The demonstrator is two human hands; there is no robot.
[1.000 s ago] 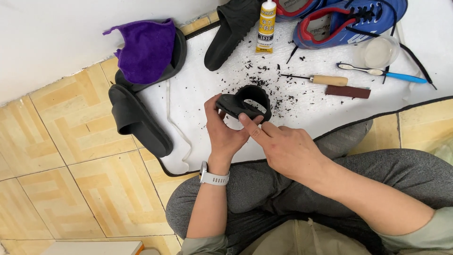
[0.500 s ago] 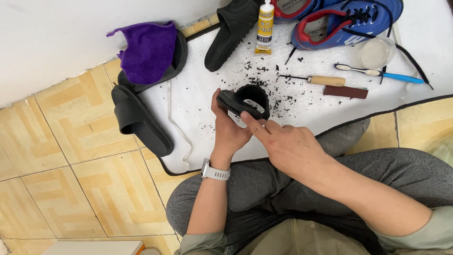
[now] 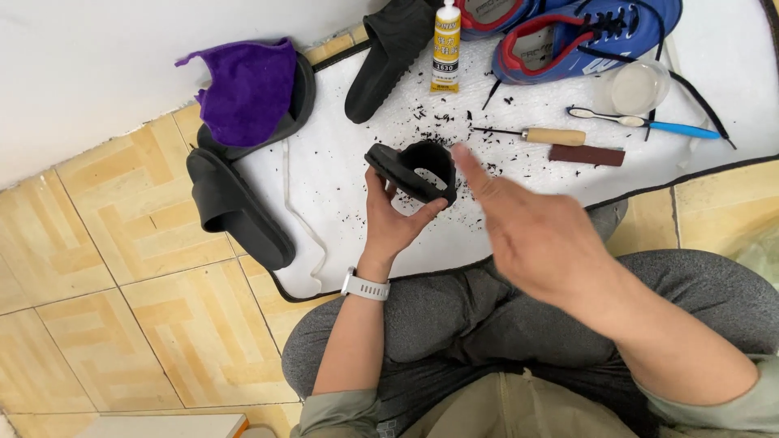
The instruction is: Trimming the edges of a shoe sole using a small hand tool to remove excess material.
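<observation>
Black rubber slide (image 3: pixel 412 169) — curved, matte — gripped by left hand (image 3: pixel 392 221).

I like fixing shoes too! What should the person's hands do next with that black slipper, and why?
Probably reach the right hand for the glue bottle: the left hand holds the black slipper up, the right is empty, and black crumbs suggest scraping is done.

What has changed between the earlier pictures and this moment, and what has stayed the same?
The right hand has let go of the black slipper and lifted off it, toward the person's right, its forefinger stretched out. The left hand still holds the slipper above the white mat. The glue bottle, purple cloth and wooden-handled tool lie as before.
</observation>
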